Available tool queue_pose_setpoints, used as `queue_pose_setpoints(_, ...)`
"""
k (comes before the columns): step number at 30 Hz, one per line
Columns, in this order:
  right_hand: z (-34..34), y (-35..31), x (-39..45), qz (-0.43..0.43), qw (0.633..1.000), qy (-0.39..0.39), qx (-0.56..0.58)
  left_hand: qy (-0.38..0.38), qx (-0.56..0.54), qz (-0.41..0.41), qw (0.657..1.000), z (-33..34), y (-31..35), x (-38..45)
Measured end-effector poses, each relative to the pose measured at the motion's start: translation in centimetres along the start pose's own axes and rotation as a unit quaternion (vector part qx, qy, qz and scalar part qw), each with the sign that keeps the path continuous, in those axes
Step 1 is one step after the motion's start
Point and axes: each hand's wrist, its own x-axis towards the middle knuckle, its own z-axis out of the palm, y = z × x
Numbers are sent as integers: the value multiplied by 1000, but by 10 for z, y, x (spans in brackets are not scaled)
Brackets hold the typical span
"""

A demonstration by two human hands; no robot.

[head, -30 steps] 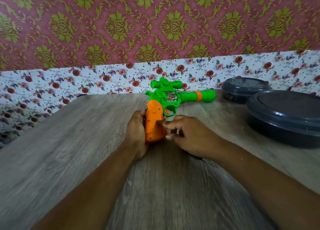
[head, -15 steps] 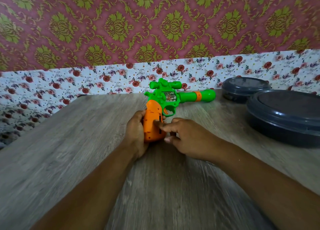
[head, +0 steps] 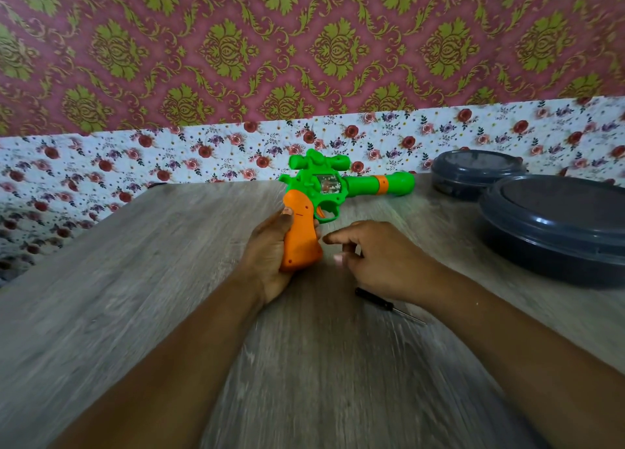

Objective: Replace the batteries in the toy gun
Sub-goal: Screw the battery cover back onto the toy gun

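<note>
A toy gun point(head: 333, 191) with a green body, a green scope on top and an orange grip lies on its side on the wooden table point(head: 135, 279), barrel pointing right. My left hand point(head: 270, 249) wraps the orange grip from the left. Just right of the grip my right hand point(head: 375, 259) hovers with loosely curled fingers, not touching the toy; I see nothing in it. A small black-handled screwdriver point(head: 382, 305) lies on the table, partly hidden under my right wrist. No batteries are visible.
Two dark grey round lidded containers stand at the right: a large one point(head: 554, 225) near the table's right edge and a smaller one point(head: 477, 171) behind it. A floral-papered wall point(head: 203, 157) closes the table's far side.
My right hand has pulled away from the orange grip, which its fingers were touching before. The screwdriver under my right wrist now shows. The gun and my left hand stay nearly in place.
</note>
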Motion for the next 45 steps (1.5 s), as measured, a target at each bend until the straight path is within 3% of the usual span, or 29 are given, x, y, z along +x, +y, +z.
queue_pose_setpoints(6, -22, 19, 2, 75, 995, 57, -33, 34, -12, -7, 999, -1, -2, 5)
queue_pose_setpoints(13, -22, 28, -1, 122, 990, 5, -63, 34, -20, -5, 999, 4, 0, -2)
queue_pose_setpoints(27, -5, 39, 3, 108, 985, -16, -132, 6, -53, 4, 999, 5, -2, -6)
queue_pose_setpoints(29, -4, 38, 5, 86, 991, 9, -101, 3, -43, 17, 999, 7, -2, -6)
queue_pose_setpoints(31, -3, 29, 6, 61, 997, 56, 3, 6, -3, 35, 999, 10, -4, -8)
queue_pose_setpoints(35, 8, 0, 8, 8, 971, 107, 212, 40, 79, 64, 994, 21, -9, -13)
queue_pose_setpoints(45, 24, -12, 4, -33, 969, 163, 182, 44, 103, 79, 991, 33, -9, -19)
